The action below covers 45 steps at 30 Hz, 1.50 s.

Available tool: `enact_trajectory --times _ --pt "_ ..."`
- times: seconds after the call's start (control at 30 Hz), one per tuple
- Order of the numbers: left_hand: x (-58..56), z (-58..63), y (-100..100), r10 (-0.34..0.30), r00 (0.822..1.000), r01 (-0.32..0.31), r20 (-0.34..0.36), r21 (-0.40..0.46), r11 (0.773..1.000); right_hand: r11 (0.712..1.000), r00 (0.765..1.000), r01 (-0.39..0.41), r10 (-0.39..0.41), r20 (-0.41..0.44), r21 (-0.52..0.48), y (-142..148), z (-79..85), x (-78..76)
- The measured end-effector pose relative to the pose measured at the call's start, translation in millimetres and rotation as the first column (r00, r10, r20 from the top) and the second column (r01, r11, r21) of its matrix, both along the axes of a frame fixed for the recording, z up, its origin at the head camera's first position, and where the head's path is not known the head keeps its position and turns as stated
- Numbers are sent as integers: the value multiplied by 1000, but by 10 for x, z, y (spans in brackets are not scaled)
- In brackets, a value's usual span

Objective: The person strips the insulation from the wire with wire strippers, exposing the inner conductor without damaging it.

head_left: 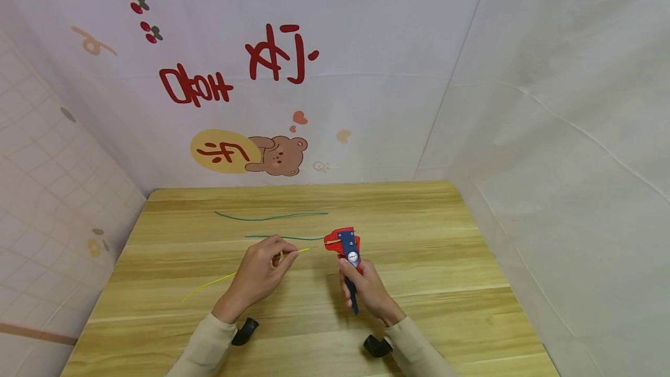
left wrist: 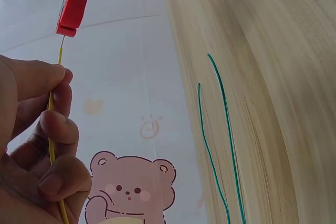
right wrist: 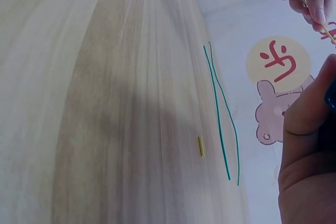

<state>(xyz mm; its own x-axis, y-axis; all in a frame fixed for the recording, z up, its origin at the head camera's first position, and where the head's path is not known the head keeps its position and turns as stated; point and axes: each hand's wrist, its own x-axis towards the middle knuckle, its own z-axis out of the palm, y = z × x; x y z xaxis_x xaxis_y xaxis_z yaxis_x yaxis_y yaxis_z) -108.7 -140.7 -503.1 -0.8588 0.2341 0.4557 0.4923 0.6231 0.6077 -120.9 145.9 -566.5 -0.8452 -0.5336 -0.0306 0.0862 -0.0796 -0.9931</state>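
My left hand (head_left: 263, 269) pinches a yellow wire (head_left: 209, 283) between thumb and forefinger, with the rest of the wire trailing to the left. In the left wrist view a thin bare end sticks out of the yellow insulation (left wrist: 60, 55), right at the red head of a wire stripper. My right hand (head_left: 367, 291) grips this wire stripper (head_left: 348, 243), red and dark blue, by its handles, head pointing away from me. A short yellow piece of insulation (right wrist: 201, 146) lies on the table below the stripper.
Two green wires lie on the wooden table (head_left: 429, 237): one farther back (head_left: 267, 218), one nearer (head_left: 282, 237) that runs behind the stripper's head in the head view. A white printed cloth (head_left: 366, 86) stands behind the table. Black straps (head_left: 245, 331) hang by both wrists.
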Motion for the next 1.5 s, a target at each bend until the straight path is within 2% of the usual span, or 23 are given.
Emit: enact_trajectory --times 0.2,0.77,1.2,1.5 --pt "15 -14 -24 4 1000 -4 10 -7 1000 1000 1000 14 -15 13 16 39 -18 1" --pt "26 -99 -87 11 1000 -10 15 -35 999 1000 1000 -8 7 -27 -13 159 -14 18" --pt "11 -165 -164 2 999 0 39 -49 999 1000 1000 4 -4 9 16 245 -48 -5" --pt "-9 -225 -200 -7 1000 9 26 -65 998 1000 1000 13 -13 22 21 305 -56 -19"
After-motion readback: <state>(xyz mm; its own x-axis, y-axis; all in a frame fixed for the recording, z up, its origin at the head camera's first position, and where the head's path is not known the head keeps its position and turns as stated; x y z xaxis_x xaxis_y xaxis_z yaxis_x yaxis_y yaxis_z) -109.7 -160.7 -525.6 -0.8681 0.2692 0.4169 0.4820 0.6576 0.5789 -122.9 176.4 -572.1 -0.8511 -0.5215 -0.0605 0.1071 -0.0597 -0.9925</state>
